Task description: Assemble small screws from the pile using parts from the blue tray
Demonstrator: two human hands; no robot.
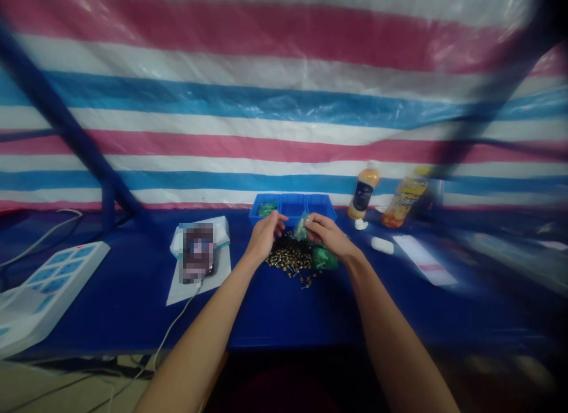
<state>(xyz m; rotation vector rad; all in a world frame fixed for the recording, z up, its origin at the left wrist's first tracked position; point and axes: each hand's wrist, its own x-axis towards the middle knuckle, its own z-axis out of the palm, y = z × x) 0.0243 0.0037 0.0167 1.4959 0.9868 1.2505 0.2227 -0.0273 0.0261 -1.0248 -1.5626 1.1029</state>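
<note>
My right hand pinches a small clear plastic bag with pale greenish pieces inside, held above the table. My left hand is just left of the bag, fingers loosely curved and apart, with nothing visible in them. Below both hands lies a heap of small brass-coloured metal parts, like screws, some scattered toward the front. Beside the heap, under my right hand, sits a green bag of small pieces. Behind the hands stands a blue tray with three compartments; its left one holds a green bag.
To the right stand two drink bottles, a crumpled tissue, a white case and a white phone-like slab. On the left, a blurred-out device with a cable rests on a tissue pack. A power strip lies far left.
</note>
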